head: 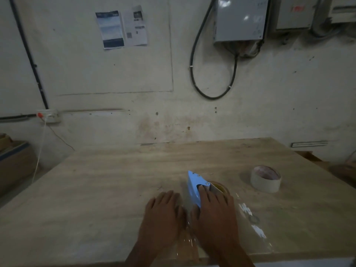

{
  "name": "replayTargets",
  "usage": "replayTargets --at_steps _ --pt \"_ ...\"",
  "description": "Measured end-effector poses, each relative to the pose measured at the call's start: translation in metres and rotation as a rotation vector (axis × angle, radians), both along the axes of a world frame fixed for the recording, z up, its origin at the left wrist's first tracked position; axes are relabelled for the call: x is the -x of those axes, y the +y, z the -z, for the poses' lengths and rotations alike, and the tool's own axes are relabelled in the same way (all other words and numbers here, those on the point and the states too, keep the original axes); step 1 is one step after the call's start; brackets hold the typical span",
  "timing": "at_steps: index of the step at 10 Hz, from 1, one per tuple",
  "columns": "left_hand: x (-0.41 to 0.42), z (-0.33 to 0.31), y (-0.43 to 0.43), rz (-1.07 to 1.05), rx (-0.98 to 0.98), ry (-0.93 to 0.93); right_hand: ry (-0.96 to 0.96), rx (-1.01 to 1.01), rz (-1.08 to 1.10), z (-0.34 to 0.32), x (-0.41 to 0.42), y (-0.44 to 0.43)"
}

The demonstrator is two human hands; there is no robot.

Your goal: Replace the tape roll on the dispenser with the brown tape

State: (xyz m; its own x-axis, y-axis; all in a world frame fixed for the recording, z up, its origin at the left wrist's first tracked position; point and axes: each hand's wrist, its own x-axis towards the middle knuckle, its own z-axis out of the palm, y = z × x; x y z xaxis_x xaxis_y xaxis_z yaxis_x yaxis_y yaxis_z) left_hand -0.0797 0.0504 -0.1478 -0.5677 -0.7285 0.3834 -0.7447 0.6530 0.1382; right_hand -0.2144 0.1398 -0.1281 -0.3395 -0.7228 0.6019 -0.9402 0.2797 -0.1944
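A light blue tape dispenser (194,185) lies on the wooden table (107,185) near its front edge. A roll with a yellowish-brown core (221,187) sits in the dispenser, mostly hidden behind it. My right hand (213,211) grips the dispenser's handle from above. My left hand (163,211) rests flat on the table just left of the dispenser, fingers apart, on a strip of clear tape or film (187,237). A second, pale beige roll (265,179) stands alone to the right, apart from both hands.
Shiny clear film with white print (254,224) lies on the table right of my right hand. The wall behind carries a looped black cable (212,78), grey electrical boxes (240,18) and paper sheets (121,27). Cardboard boxes (13,164) stand at the far left.
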Motion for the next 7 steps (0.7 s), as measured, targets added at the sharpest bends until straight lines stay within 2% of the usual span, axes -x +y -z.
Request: replayTargets --at_steps 1,2,3,4,5,6,7 --pt "0.008 0.011 -0.008 0.013 0.017 0.090 0.057 0.187 0.011 0.007 0.006 -0.008" --pt "0.016 0.014 -0.030 -0.022 -0.033 0.071 0.140 0.311 0.062 0.005 0.017 -0.029" --pt "0.026 0.001 -0.060 -0.049 -0.287 -0.015 0.091 0.291 0.041 -0.019 0.028 -0.054" --pt "0.036 -0.056 -0.092 -0.039 -0.470 -0.110 -0.015 0.167 0.027 -0.068 0.041 -0.087" --pt "0.051 -0.143 -0.130 -0.036 -0.500 0.026 -0.080 0.121 -0.065 -0.135 0.060 -0.123" --pt "0.066 -0.264 -0.156 0.019 -0.130 -0.038 -0.066 -0.014 -0.233 -0.214 0.086 -0.159" --pt "0.077 -0.401 -0.189 -0.011 0.099 -0.059 -0.005 0.101 -0.277 -0.358 0.110 -0.177"
